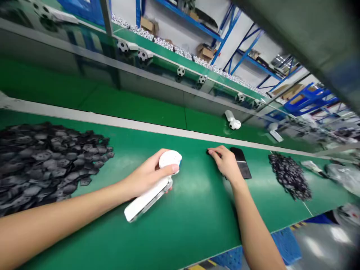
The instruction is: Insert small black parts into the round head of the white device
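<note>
My left hand [150, 173] is wrapped round a white device [149, 198] with a round head and a long flat handle, held above the green work surface [194, 210]. Its handle slants down toward me, and my thumb lies across the head. Further right, my right hand [226, 162] pinches a small black piece [208, 152] at its fingertips, close to the surface. Just beside that hand lies a dark phone-like slab [241, 163], partly hidden by it. At left spreads a large heap of flat black plastic pieces [53, 161].
A smaller heap of black parts [291, 176] lies at right, near a clear plastic bag [344, 176]. Behind a pale rail [140, 125] runs a green belt carrying a white football-patterned device [233, 120]. Several more stand on the glass shelf [168, 71] above.
</note>
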`<state>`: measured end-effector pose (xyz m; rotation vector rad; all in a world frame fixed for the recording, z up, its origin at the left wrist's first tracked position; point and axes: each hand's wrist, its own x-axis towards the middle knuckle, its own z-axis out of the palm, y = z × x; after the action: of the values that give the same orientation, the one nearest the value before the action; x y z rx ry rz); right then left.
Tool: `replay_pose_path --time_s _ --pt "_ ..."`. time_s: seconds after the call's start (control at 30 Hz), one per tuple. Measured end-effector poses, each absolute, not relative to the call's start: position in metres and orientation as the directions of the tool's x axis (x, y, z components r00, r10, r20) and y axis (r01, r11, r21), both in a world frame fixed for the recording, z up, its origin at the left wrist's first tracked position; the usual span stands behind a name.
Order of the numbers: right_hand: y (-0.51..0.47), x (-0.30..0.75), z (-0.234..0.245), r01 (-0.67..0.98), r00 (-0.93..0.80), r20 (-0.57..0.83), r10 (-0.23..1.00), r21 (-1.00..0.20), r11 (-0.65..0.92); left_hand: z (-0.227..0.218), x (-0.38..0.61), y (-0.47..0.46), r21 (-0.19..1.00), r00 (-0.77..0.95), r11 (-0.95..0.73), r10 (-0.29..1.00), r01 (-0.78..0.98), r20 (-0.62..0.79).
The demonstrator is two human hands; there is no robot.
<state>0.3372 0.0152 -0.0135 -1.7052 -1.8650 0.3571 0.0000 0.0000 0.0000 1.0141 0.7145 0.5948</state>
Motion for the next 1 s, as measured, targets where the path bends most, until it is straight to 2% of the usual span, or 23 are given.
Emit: replay_pose_path --time_s 0.17,0.33,0.4,0.5,0.73,0.8,0.93,1.0 --pt "0.013 0.326 -0.011 0.78 0.102 0.25 0.963 -0.621 0.079 -0.007 -0.001 -0.001 0.85 0.585 0.484 0.758 -0.208 -0.289" --pt "0.001 0.293 -0.012 0.679 0.069 0.098 0.993 -0.734 0.025 -0.006 0.002 0.0 0.808 0.561 0.515 0.774 -0.286 -0.294" --pt "-0.003 0.282 -0.009 0.712 0.015 0.094 0.995 -0.7 0.056 -0.005 0.003 -0.001 0.804 0.562 0.52 0.772 -0.288 -0.298" --pt "-0.006 0.274 -0.001 0.802 -0.047 0.099 0.994 -0.589 0.097 -0.003 0.001 -0.001 0.814 0.562 0.506 0.777 -0.287 -0.284" --pt "-0.014 0.279 0.014 0.862 -0.007 -0.082 0.997 -0.505 -0.036 0.006 -0.004 0.0 0.887 0.593 0.435 0.759 -0.156 -0.269" --pt "-0.016 0.28 0.014 0.834 0.008 -0.093 0.996 -0.549 -0.058 0.009 -0.004 0.0 0.888 0.592 0.434 0.759 -0.151 -0.271" --pt "-0.018 0.275 0.012 0.603 -0.005 -0.148 0.989 -0.79 -0.115 0.012 -0.005 -0.001 0.89 0.612 0.436 0.743 -0.134 -0.272" --pt "-0.018 0.269 0.008 0.555 -0.051 -0.142 0.989 -0.827 -0.09 0.014 -0.005 -0.002 0.892 0.623 0.43 0.738 -0.136 -0.26"
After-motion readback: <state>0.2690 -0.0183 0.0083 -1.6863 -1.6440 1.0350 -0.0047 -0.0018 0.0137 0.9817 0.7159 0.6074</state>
